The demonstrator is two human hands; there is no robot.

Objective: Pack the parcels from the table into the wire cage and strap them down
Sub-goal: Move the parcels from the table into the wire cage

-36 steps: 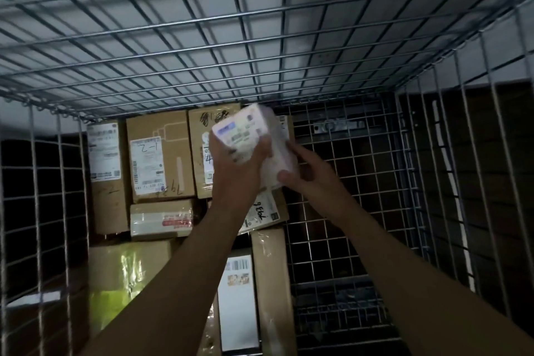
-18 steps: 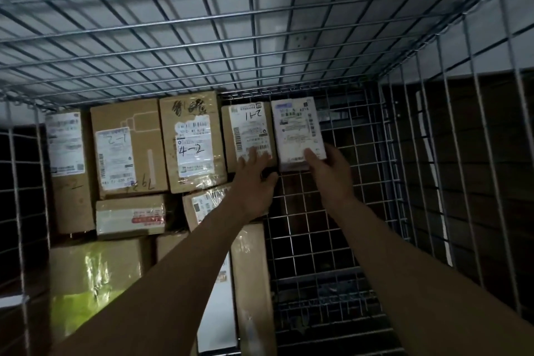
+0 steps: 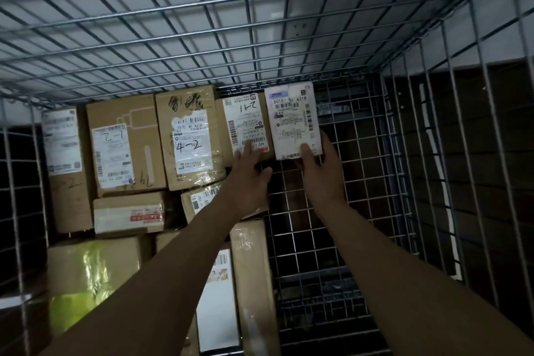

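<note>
A small white parcel [image 3: 292, 118] with a printed label stands at the right end of the top row of stacked boxes, just under the wire cage's roof [image 3: 260, 23]. My right hand [image 3: 319, 173] grips its lower edge, thumb on the front. My left hand [image 3: 248, 176] rests flat, fingers apart, against the bottom of the neighbouring brown box marked "2-1" [image 3: 245, 124]. Further left in that row stand brown boxes marked "4-2" [image 3: 187, 139] and "2-1" [image 3: 124, 144].
More cartons fill the cage's left half: a taped flat box [image 3: 128, 212], a yellow-green wrapped parcel [image 3: 89, 274] and tall boxes [image 3: 251, 277] lower down. The right half shows bare back mesh [image 3: 346, 211] and the right side wall [image 3: 462, 182].
The white parcel went from held in both hands in front of the stack to standing upright at the row's right end. My left hand let go and now lies on the box beside it.
</note>
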